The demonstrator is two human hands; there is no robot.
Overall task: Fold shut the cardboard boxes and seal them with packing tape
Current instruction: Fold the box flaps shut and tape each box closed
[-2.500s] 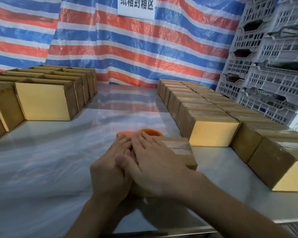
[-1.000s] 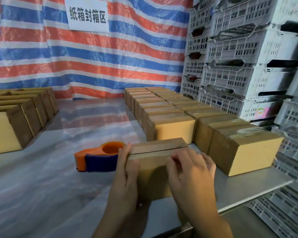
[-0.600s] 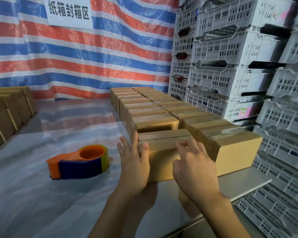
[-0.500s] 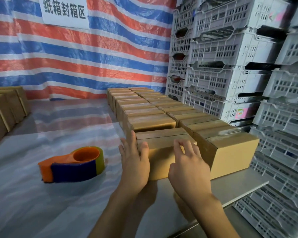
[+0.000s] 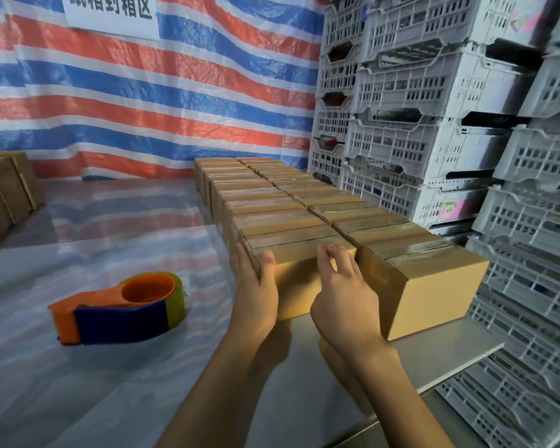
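- Left hand point(image 5: 256, 295): bare from fingertips to wrist.
- Right hand point(image 5: 343, 302): bare in the same way.
- Left forearm point(image 5: 214, 389): bare and slender along all that shows, down to the lower edge of view.
- Right forearm point(image 5: 401, 399): likewise bare and slender.
- Clothing: cannot be determined, since the body above the forearms lies out of view.
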